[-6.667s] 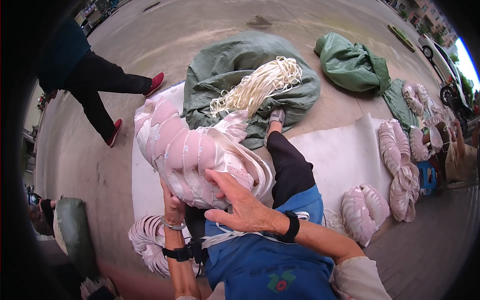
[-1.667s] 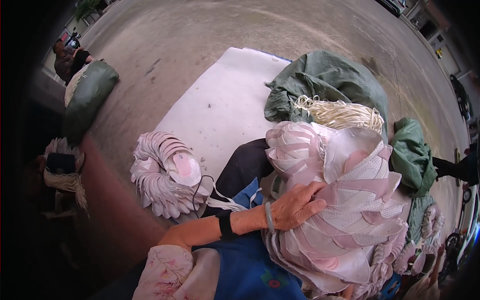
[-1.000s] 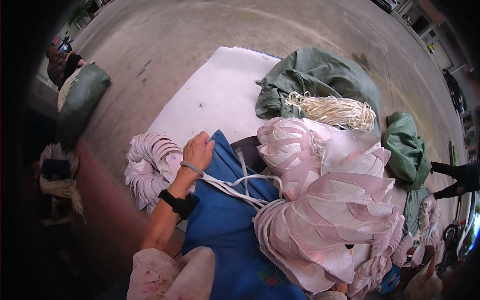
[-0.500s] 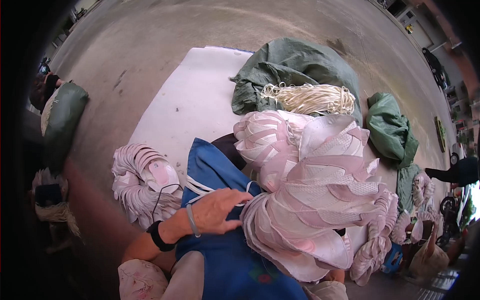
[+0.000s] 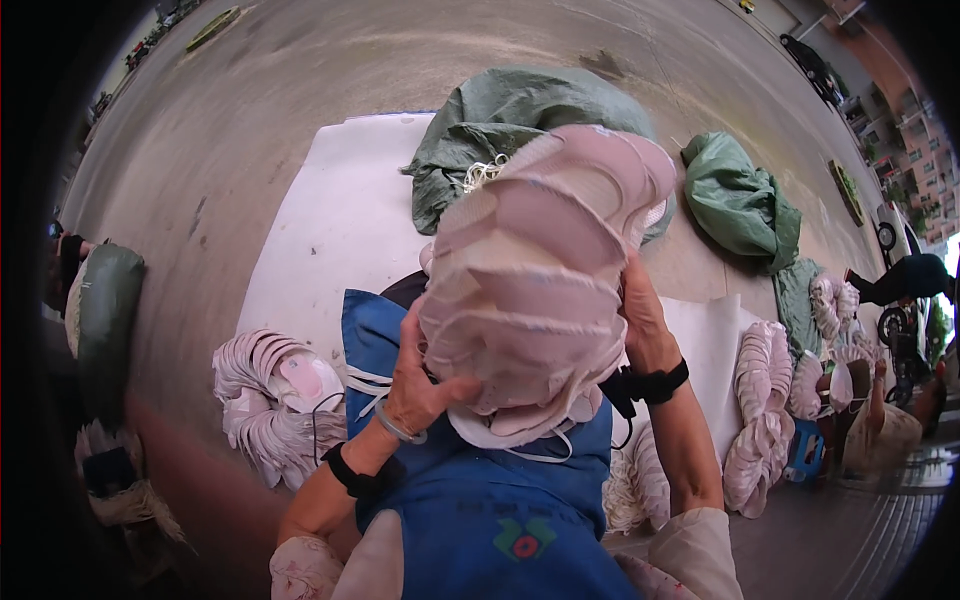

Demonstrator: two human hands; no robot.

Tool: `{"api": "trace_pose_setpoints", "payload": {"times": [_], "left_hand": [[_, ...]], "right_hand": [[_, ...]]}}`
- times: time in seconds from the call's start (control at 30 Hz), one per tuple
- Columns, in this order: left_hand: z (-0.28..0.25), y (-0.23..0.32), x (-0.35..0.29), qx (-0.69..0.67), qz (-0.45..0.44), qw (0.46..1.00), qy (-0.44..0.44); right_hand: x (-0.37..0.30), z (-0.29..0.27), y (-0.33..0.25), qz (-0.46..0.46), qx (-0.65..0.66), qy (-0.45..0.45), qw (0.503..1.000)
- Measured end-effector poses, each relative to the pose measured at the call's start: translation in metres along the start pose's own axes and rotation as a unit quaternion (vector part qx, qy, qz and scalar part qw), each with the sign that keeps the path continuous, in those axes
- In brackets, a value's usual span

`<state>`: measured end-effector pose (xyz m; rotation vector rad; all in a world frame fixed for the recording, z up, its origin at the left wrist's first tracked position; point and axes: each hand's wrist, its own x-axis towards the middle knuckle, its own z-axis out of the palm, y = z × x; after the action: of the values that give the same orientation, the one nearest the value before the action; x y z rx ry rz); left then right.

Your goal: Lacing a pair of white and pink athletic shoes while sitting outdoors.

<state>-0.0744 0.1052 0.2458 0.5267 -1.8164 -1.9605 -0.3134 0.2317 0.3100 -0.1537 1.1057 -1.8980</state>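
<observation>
Left hand (image 5: 412,388) on stack (image 5: 540,290), white sheet (image 5: 320,230), concrete (image 5: 260,130)

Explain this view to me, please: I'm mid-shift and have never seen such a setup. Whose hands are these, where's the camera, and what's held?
There is no machine here: you see a person's two bare hands, the left hand and the right hand. The view comes from the left one of two wide cameras worn on the person's head, looking down, so edges bend toward the rim. One hand on each side, they hold a stack of pink and white shoe pieces above the blue apron. Ahead, a white sheet lies on the ground, with a green sack by its far end and some cream cord partly hidden behind the stack. A curved bundle of similar pieces lies to the left.
</observation>
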Motion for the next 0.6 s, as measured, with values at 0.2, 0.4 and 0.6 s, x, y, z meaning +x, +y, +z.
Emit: {"api": "trace_pose_setpoints", "payload": {"times": [0.2,0.4,0.6], "left_hand": [[-0.023,0.004,0.074,-0.101,0.003,0.994,0.042],[-0.029,-0.023,0.072,-0.089,-0.065,0.994,0.0],[-0.028,-0.022,0.075,-0.096,-0.081,0.992,0.024]], "right_hand": [[0.047,0.004,-0.006,0.007,0.084,-0.003,0.996],[0.056,-0.018,0.008,0.028,-0.006,0.055,0.998],[0.066,-0.03,-0.005,0.038,-0.158,0.051,0.985]]}}
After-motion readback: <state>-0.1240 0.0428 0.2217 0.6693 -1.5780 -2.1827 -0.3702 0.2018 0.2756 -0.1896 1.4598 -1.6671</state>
